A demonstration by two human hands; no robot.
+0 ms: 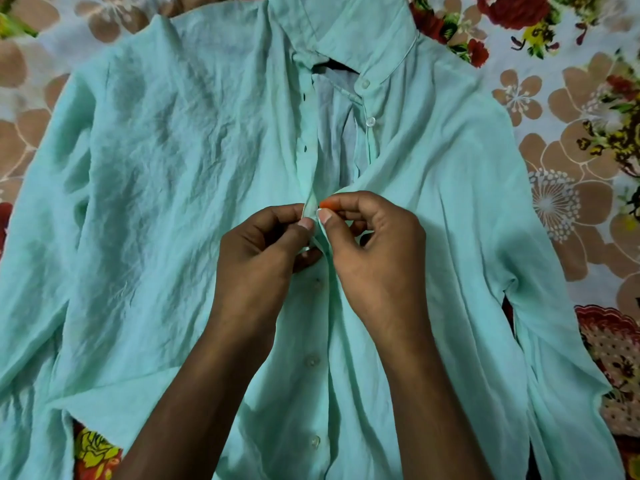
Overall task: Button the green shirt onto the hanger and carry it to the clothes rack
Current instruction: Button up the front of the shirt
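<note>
A pale green shirt (156, 174) lies spread front-up, collar at the top, filling most of the view. Its lower three buttons sit closed down the front; above my hands the placket gapes open and two loose buttons (370, 121) show on the right edge. My left hand (263, 247) pinches the left placket edge at mid-chest. My right hand (370, 251) pinches the right edge against it, thumbs nearly touching. The hanger is hidden; only a dark gap shows inside the open neck (337, 65).
A floral bedsheet (571, 109) with brown, red and yellow flowers lies under the shirt and shows along the top, right side and bottom left corner. Both sleeves spread out toward the frame edges.
</note>
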